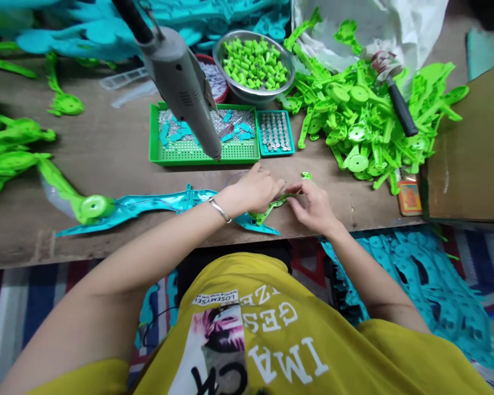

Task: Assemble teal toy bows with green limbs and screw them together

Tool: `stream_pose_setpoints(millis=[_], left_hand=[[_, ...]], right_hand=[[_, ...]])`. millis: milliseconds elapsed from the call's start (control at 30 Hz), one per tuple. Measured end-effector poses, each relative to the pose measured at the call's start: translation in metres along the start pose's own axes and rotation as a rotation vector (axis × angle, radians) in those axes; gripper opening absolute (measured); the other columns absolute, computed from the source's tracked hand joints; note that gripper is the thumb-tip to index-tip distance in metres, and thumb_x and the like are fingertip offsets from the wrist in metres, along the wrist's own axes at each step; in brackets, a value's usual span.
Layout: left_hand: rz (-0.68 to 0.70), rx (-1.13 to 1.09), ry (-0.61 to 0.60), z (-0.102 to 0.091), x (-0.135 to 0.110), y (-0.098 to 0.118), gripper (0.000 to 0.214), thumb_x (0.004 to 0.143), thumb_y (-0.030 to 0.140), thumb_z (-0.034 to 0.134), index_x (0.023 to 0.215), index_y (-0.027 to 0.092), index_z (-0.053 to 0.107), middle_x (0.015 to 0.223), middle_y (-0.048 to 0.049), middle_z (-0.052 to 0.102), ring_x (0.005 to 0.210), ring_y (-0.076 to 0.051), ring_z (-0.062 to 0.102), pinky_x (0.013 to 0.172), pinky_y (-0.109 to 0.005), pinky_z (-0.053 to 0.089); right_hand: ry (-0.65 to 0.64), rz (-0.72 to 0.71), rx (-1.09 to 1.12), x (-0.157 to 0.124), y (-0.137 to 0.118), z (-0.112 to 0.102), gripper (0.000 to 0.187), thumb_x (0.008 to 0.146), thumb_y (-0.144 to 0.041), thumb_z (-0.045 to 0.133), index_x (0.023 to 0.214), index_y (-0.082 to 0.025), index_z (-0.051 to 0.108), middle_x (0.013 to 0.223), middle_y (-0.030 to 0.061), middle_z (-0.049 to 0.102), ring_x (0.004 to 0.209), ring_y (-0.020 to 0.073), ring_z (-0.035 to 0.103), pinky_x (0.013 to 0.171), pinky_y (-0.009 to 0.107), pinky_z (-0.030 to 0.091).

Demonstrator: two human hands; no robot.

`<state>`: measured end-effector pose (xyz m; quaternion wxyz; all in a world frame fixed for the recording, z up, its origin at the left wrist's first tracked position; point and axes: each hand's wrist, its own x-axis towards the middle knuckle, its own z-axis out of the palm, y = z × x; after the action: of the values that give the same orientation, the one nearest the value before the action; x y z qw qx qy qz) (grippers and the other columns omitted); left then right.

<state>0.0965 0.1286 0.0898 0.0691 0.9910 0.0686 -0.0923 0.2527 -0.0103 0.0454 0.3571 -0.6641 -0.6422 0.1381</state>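
My left hand [255, 189] and my right hand [313, 206] meet over the table's front edge, both pinching a thin green plastic strip [276, 203] that ends in a small ring [306, 175]. Under my left hand lies a long teal sword-shaped plastic piece [156, 206] with a green round cap [95, 207] at its left end. A silver bangle sits on my left wrist.
A grey powered screwdriver [181, 82] hangs over a green tray [164, 153] of small metal and teal parts. Beside it sit a small teal tray [276, 131] of button cells, a steel bowl [253, 63] of green pieces, a green parts pile [366, 115] with a hammer [395, 93], and a cardboard box [469, 153].
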Motion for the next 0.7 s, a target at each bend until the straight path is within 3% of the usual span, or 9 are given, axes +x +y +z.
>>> stream_pose_setpoints(millis=[133, 267, 467, 567, 700], left_hand=[[-0.065, 0.04, -0.062, -0.011, -0.006, 0.003, 0.023, 0.094, 0.015, 0.049, 0.101, 0.01, 0.07, 0.092, -0.017, 0.075, 0.089, -0.027, 0.07, 0.094, -0.045, 0.037], [-0.085, 0.044, 0.049, -0.014, -0.024, 0.026, 0.023, 0.096, 0.011, 0.046, 0.101, 0.009, 0.068, 0.089, -0.0154, 0.073, 0.085, -0.027, 0.071, 0.082, -0.04, 0.041], [-0.156, 0.04, 0.104, 0.018, -0.044, 0.069, 0.021, 0.096, 0.007, 0.045, 0.094, 0.01, 0.066, 0.089, -0.0125, 0.069, 0.079, -0.026, 0.07, 0.073, -0.038, 0.044], [-0.161, 0.053, 0.131, 0.033, -0.05, 0.076, 0.022, 0.097, 0.007, 0.044, 0.099, 0.01, 0.066, 0.089, -0.0119, 0.067, 0.081, -0.026, 0.069, 0.072, -0.038, 0.045], [-0.204, 0.051, 0.144, 0.039, -0.054, 0.076, 0.024, 0.097, 0.007, 0.043, 0.105, 0.008, 0.066, 0.092, -0.0124, 0.066, 0.081, -0.026, 0.067, 0.07, -0.038, 0.045]], right_hand=[[-0.113, 0.045, 0.066, 0.003, 0.0, 0.011, 0.02, 0.082, -0.012, 0.063, 0.099, -0.021, 0.063, 0.095, 0.0053, 0.074, 0.088, 0.0212, 0.07, 0.083, 0.038, 0.058], [-0.136, 0.136, 0.145, 0.005, 0.003, 0.012, 0.02, 0.08, -0.012, 0.063, 0.097, -0.021, 0.063, 0.094, 0.004, 0.074, 0.085, 0.0187, 0.07, 0.081, 0.034, 0.059], [-0.158, 0.168, 0.148, 0.008, -0.001, 0.008, 0.018, 0.083, -0.012, 0.06, 0.097, -0.02, 0.068, 0.094, 0.0043, 0.076, 0.084, 0.0181, 0.072, 0.081, 0.033, 0.058], [-0.151, 0.193, 0.124, 0.012, -0.003, 0.009, 0.009, 0.088, -0.021, 0.064, 0.092, -0.021, 0.072, 0.091, 0.0031, 0.078, 0.082, 0.0186, 0.072, 0.081, 0.034, 0.057], [-0.166, 0.212, 0.135, 0.015, -0.002, 0.012, 0.006, 0.086, -0.027, 0.072, 0.088, -0.022, 0.076, 0.089, 0.0027, 0.079, 0.083, 0.0194, 0.073, 0.081, 0.035, 0.056]])
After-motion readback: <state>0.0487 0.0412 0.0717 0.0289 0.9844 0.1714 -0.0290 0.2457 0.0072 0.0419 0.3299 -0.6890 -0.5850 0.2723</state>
